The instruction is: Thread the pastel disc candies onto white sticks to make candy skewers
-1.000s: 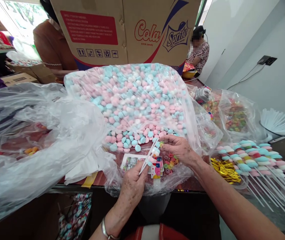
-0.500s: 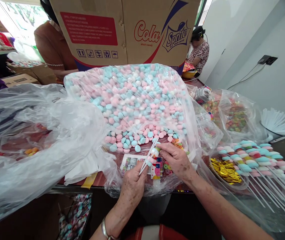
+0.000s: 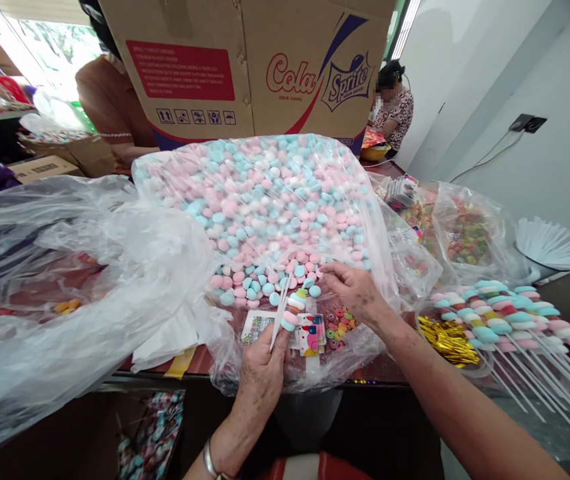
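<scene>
My left hand (image 3: 265,370) is closed round several thin white sticks (image 3: 281,310) and a candy skewer (image 3: 295,308). Pink, white, blue and green sweets are stacked on that skewer, which leans up over the table. At the near edge of the loose marshmallows (image 3: 267,289), my right hand (image 3: 355,291) has thumb and forefinger drawn together on a pink marshmallow, mostly covered by the fingertips. Behind lies a big clear bag of pink, blue and white marshmallows (image 3: 265,200). Below my right hand are small ring gummies (image 3: 339,327), beside colourful printed cards (image 3: 311,335).
Finished candy skewers (image 3: 505,310) lie at right beside a tub of gold twist ties (image 3: 447,341). White sticks (image 3: 559,243) stand behind them. A large carton (image 3: 255,73) blocks the back; crumpled plastic (image 3: 129,267) covers the left. Two other people sit beyond.
My right hand has moved off the skewer, up and away to the loose marshmallows. My left hand has shifted slightly left and down, still holding the sticks and skewer.
</scene>
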A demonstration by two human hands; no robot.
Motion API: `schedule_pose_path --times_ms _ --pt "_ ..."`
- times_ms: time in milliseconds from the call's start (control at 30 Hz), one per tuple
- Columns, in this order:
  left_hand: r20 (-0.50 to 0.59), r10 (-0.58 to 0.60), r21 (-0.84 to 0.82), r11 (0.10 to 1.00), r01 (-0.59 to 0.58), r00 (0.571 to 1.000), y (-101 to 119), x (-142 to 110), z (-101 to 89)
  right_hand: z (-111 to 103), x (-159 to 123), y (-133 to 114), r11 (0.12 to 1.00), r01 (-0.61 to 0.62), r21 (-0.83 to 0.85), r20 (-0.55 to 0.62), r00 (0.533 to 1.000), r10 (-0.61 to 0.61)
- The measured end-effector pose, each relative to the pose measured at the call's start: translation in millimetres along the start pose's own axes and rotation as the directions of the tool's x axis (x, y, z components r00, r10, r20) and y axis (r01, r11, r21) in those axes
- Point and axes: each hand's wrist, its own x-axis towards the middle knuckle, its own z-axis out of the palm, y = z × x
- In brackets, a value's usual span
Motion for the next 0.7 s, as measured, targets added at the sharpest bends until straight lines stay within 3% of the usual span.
schedule_pose_path --times_ms 100,200,333,433,600,700 --pt "-0.012 0.007 -0.02 1.0 -0.007 1.0 -2.9 0.1 0.7 6.6 9.5 -5.0 0.886 0.013 -0.463 0.097 0.995 0.037" --pt "-0.016 0.015 -0.029 0.999 -0.016 1.0 -3.9 0.1 0.5 14.7 8.2 -7.5 0.766 0.079 -0.638 0.194 0.979 0.061" --pt "-0.001 -0.001 -0.043 0.999 0.001 1.0 -2.8 -0.2 -0.2 11.9 10.9 -3.4 0.794 0.031 -0.607 0.128 0.99 0.059" --pt "-0.002 -0.01 -0.055 0.998 0.01 1.0 -2.4 -0.2 0.3 8.2 19.7 -2.5 0.828 0.081 -0.555 0.089 0.995 -0.037" --pt "0.0 -0.02 -0.072 0.997 0.02 1.0 -3.3 -0.4 0.2 11.0 21.1 -2.0 0.8 0.229 -0.554 0.243 0.964 -0.107" --pt "0.004 -0.014 -0.068 0.998 0.014 1.0 -2.3 -0.8 -0.6 9.4 15.2 3.1 0.817 0.239 -0.525 0.271 0.957 -0.106"
